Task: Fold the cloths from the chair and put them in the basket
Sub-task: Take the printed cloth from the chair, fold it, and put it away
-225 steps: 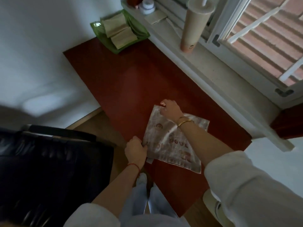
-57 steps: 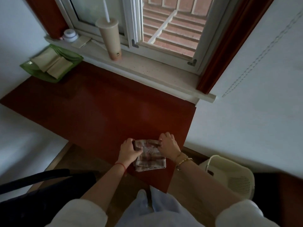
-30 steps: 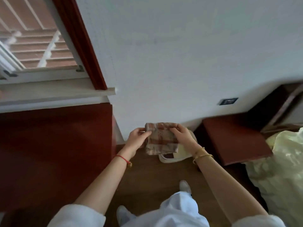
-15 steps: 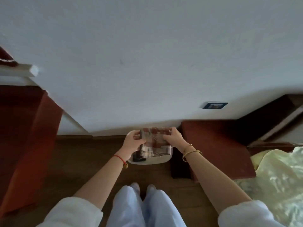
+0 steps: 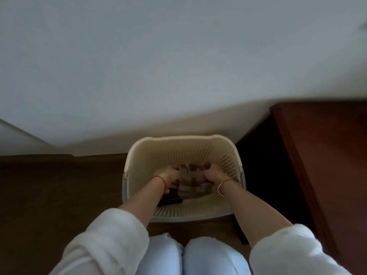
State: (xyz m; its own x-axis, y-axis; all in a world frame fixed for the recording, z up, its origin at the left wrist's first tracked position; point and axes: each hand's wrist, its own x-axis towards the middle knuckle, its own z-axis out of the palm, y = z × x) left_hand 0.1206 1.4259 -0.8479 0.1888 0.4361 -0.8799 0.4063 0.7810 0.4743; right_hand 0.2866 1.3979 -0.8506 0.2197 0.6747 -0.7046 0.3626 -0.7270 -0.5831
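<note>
Both the left hand [image 5: 170, 176] and right hand [image 5: 213, 175] clasp the folded cloth [image 5: 193, 178] (axis blurred) inside the basket [image 5: 170, 152].

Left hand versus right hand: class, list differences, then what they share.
The left hand wears a red string at the wrist; the right hand wears gold bangles. The left hand grips the left edge of the folded cloth, the right hand its right edge. Both hold it inside the basket.
</note>
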